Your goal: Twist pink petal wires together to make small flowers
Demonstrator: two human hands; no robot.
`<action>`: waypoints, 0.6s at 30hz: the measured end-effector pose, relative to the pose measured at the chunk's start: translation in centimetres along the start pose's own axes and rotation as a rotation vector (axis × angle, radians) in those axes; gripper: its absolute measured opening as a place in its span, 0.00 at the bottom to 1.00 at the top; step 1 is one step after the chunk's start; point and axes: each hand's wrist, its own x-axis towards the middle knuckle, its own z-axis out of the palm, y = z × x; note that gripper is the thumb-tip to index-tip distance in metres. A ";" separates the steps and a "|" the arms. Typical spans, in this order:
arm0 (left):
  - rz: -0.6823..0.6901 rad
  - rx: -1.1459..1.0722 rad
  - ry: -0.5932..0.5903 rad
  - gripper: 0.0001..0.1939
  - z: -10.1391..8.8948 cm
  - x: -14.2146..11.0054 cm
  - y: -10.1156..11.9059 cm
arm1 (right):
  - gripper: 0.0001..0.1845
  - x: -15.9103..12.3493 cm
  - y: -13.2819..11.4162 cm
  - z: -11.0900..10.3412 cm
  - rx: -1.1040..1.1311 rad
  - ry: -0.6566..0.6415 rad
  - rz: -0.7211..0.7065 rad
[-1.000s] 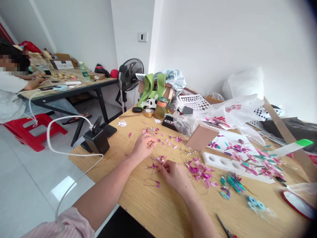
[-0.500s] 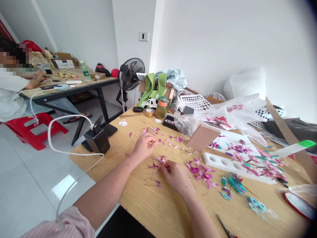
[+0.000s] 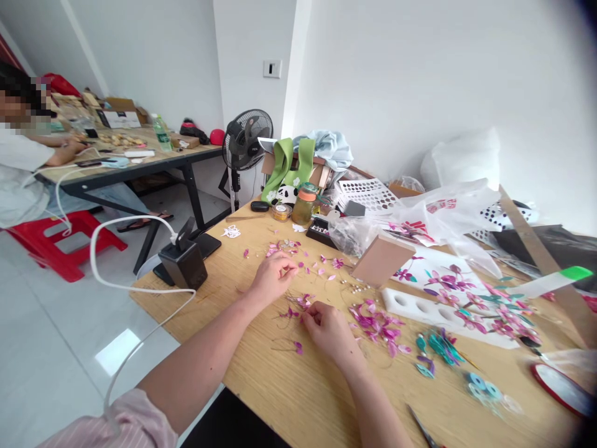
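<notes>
My left hand [image 3: 276, 275] is closed in a pinch over the wooden table [image 3: 270, 379]; whatever its fingertips hold is too small to make out. Lower and to the right, my right hand [image 3: 326, 326] is curled with thumb and fingers together beside a small bunch of purple petals on thin wire stems [image 3: 298, 305]; what it grips is hidden. A single wired petal [image 3: 297, 348] lies below that bunch. Loose pink petals [image 3: 321, 271] are scattered beyond my hands. Right of my right hand is a larger heap of magenta petals [image 3: 380, 326].
A black power block [image 3: 183, 264] with a white cable stands at the left edge. To the right lie a white tray with round holes [image 3: 422, 306], teal thread [image 3: 445, 345], blue spools [image 3: 485, 384] and scissors [image 3: 422, 426]. A brown board [image 3: 383, 260] stands tilted. Another person sits at the far table.
My left hand has shifted very slightly to the right. My right hand stays almost where it was, and the petals lie as before.
</notes>
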 end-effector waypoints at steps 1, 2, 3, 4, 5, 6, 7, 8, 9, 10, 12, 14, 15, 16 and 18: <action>-0.001 -0.003 -0.002 0.06 0.0 0.0 0.1 | 0.09 0.0 0.1 0.0 0.035 0.003 0.001; -0.005 -0.008 -0.007 0.06 0.0 0.0 0.2 | 0.09 0.1 0.2 -0.1 0.072 0.010 -0.001; -0.013 -0.015 -0.014 0.06 0.0 0.0 0.3 | 0.09 0.1 0.2 -0.1 0.110 0.020 -0.005; -0.030 -0.023 -0.027 0.06 0.0 0.0 0.5 | 0.10 0.1 0.3 -0.2 0.149 0.034 -0.012; -0.058 -0.034 -0.042 0.06 0.0 0.0 0.6 | 0.11 0.2 0.2 -0.2 0.188 0.052 -0.020; -0.094 -0.052 -0.061 0.06 0.0 0.0 0.7 | 0.11 0.1 0.2 -0.3 0.227 0.077 -0.025; -0.135 -0.084 -0.086 0.07 -0.1 0.0 0.9 | 0.12 0.1 0.1 -0.4 0.263 0.109 -0.028; -0.177 -0.131 -0.113 0.07 -0.1 0.0 1.1 | 0.13 0.1 0.0 -0.5 0.295 0.148 -0.027; -0.217 -0.194 -0.147 0.08 -0.1 0.0 1.2 | 0.14 0.0 -0.1 -0.6 0.319 0.193 -0.026; -0.249 -0.260 -0.187 0.08 -0.1 -0.1 1.4 | 0.15 -0.1 -0.2 -0.6 0.333 0.242 -0.029; -0.293 -0.358 -0.263 0.10 -0.1 -0.2 1.9 | 0.16 -0.3 -0.4 -0.7 0.340 0.335 -0.045; -0.311 -0.387 -0.318 0.11 0.0 -0.4 2.3 | 0.15 -0.4 -0.4 -0.7 0.330 0.404 -0.073; -0.323 -0.400 -0.344 0.12 0.1 -0.5 2.4 | 0.15 -0.4 -0.4 -0.6 0.323 0.431 -0.087; -0.340 -0.421 -0.374 0.13 0.2 -0.6 2.5 | 0.15 -0.5 -0.4 -0.6 0.316 0.452 -0.098; -0.385 -0.468 -0.434 0.16 0.5 -0.9 2.6 | 0.14 -0.5 -0.3 -0.4 0.309 0.481 -0.111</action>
